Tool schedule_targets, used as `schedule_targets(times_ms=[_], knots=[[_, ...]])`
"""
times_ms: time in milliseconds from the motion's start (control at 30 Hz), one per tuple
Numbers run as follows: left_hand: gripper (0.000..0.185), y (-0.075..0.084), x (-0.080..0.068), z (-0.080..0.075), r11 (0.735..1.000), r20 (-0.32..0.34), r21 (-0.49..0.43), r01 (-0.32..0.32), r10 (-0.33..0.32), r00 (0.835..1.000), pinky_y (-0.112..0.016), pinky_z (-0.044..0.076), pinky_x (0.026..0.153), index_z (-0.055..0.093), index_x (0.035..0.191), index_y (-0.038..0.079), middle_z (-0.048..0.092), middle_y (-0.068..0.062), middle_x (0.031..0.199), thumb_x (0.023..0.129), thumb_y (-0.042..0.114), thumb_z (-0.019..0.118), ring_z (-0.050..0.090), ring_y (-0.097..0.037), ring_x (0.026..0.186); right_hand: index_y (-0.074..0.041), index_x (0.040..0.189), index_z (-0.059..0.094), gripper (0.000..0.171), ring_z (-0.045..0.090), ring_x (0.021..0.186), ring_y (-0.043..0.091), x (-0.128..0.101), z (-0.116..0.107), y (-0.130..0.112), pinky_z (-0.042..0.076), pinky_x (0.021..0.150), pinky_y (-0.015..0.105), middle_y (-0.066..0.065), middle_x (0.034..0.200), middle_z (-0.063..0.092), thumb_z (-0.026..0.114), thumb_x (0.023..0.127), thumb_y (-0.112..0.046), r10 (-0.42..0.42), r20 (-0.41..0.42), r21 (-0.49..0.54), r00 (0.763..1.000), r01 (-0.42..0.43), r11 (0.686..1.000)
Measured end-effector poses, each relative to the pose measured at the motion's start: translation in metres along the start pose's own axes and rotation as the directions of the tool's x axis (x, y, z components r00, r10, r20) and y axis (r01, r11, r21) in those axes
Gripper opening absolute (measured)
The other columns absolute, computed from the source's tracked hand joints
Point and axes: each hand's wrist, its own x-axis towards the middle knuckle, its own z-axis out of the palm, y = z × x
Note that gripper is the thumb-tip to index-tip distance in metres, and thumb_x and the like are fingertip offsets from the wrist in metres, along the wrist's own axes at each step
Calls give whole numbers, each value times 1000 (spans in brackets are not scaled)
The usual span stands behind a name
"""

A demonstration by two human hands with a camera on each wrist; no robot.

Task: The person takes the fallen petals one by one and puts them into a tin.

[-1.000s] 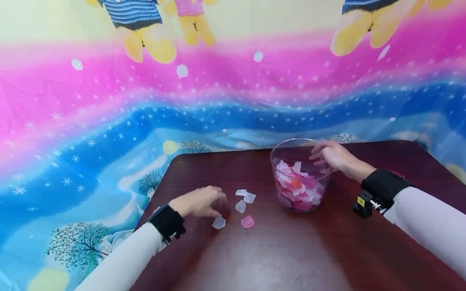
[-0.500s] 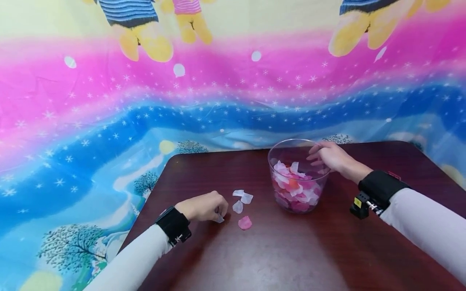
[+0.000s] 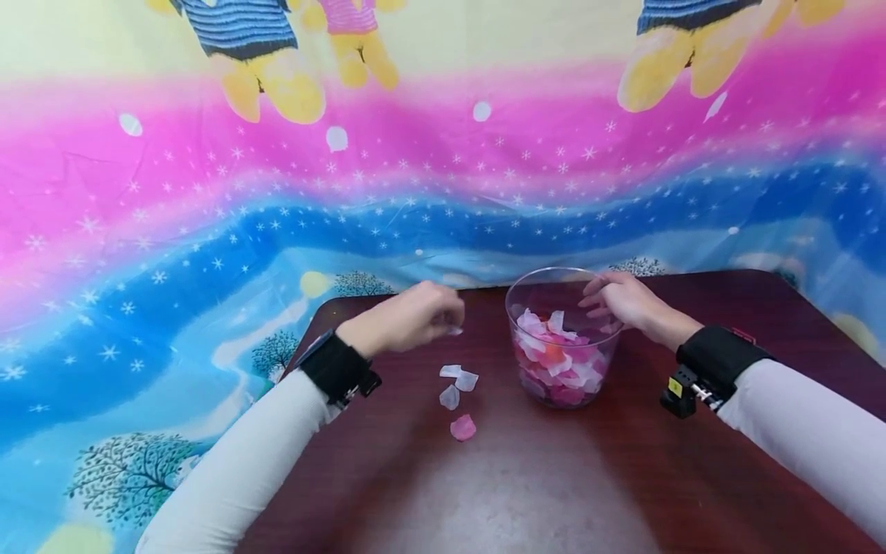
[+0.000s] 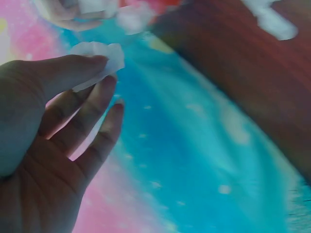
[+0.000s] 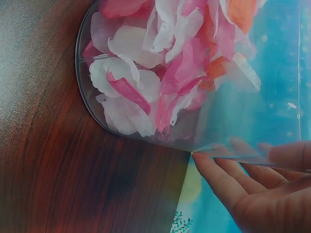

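- Worktop (image 3: 554, 477): dark reddish-brown wood grain, smooth, faintly glossy, with rounded corners at the far edge.
- Bowl (image 3: 564, 385): one, clear plastic, round, straight thin walls, open top. It stands upright on the far middle of the worktop, about half full of petals (image 3: 557, 354); too many to count. Seen from the right wrist, they are thin, soft, curled pieces in white, pink and some orange, packed against the clear wall (image 5: 146, 87).
- Right hand (image 3: 619, 300): rests on the bowl's right rim, fingers curled over the edge and thumb outside, gripping the thin wall. The right wrist view shows fingertips (image 5: 214, 170) against the clear wall near the rim.
- Left hand (image 3: 408, 317): raised above the worktop, just left of the bowl and apart from it. Thumb and forefinger pinch one white petal (image 4: 99, 53), small, thin and crinkled; the other fingers (image 4: 92, 116) lie loosely extended below it.
- Loose petals on the worktop: four counted, between the two arms and left of the bowl. Two white ones (image 3: 460, 377) touch each other, another white one (image 3: 449, 397) lies just nearer, and one pink one (image 3: 463, 428) lies nearest the person. All are flat, rounded and slightly translucent.
- Wrist straps: two, black, one on each forearm over pale long sleeves (image 3: 796, 415).
- Backdrop (image 3: 208, 215): glossy printed sheet, banded pink, blue and pale yellow, with white stars, small trees and cartoon figures.
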Motion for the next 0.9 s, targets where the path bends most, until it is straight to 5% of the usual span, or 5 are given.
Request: schedule_targets(times_ms=[200, 467, 667, 900], knots=[[7, 26, 64, -18, 994, -23, 33, -105, 106, 994, -21, 50, 81, 72, 93, 8, 69, -2, 91, 95, 1, 69, 60, -13, 86, 10, 141, 42, 49, 53, 130, 49, 0, 3, 3, 58, 85, 48, 32, 144, 51, 23, 97, -5, 5, -9, -5, 1000, -5, 1000], [17, 55, 127, 3, 982, 84, 51, -182, 177, 981, -21, 45, 76, 70, 91, 7, 60, 0, 87, 95, -6, 59, 54, -13, 86, 6, 142, 45, 48, 57, 125, 47, 4, 13, 0, 58, 79, 43, 30, 142, 53, 28, 101, -10, 8, -12, -10, 1000, -8, 1000], [13, 60, 138, 9, 981, 83, 40, -192, 189, 979, -20, 44, 77, 71, 96, 8, 58, 0, 89, 97, -2, 62, 52, -13, 88, 3, 150, 39, 51, 53, 130, 48, 0, 10, -1, 58, 81, 43, 29, 146, 46, 29, 104, -14, -14, -5, -26, 1000, 13, 1000], [20, 47, 121, -5, 991, 38, 93, -94, 91, 995, -23, 49, 87, 70, 119, 12, 65, -1, 112, 100, 13, 66, 62, -16, 100, 7, 140, 46, 46, 57, 126, 45, -2, 2, -1, 56, 84, 43, 29, 142, 55, 26, 102, -11, 22, -27, -53, 999, -23, 998]])
